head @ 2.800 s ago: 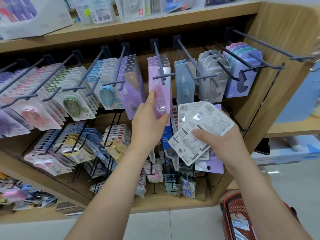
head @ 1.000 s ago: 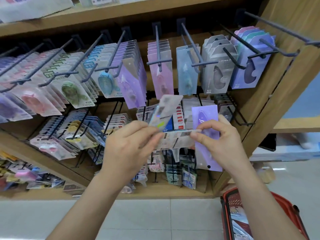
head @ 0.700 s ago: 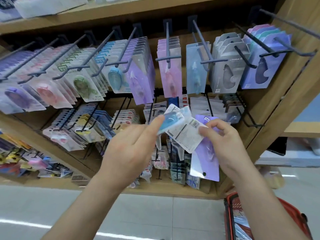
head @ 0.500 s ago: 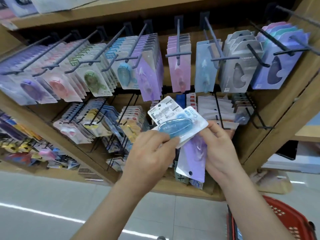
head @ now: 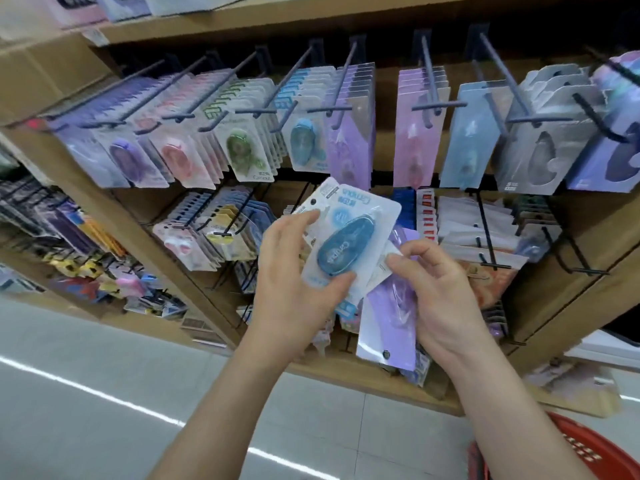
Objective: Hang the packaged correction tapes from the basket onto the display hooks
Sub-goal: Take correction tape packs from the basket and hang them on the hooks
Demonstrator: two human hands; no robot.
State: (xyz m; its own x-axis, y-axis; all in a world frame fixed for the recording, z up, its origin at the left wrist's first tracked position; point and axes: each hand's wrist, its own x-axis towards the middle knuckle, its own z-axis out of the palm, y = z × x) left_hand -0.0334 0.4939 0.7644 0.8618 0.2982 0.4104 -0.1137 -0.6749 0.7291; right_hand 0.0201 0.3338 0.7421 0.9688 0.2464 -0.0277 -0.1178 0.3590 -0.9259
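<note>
Left hand [head: 294,271] grips the blue pack [head: 349,244], thumb on its lower edge and fingers along its upper left side. Right hand [head: 440,296] holds the purple pack [head: 388,317] against its palm, hanging end down, forefinger and thumb loosely raised. Both packs are in front of the lower shelf, below the row of blue packs [head: 304,140] on its hook [head: 294,69]. The red basket [head: 588,452] sits low on your right.

Recommended: the print on the blue pack reads upside down, so turn it before you lift. Pinch it near the hanging hole, line the hole up with the hook tip, and slide it straight back. Keep the right hand clear of the neighbouring hooks.

Against half a second ago: the blue pack lay nearly level between both hands, and it now tilts steeply in the left hand alone. The right thumb is off it.
</note>
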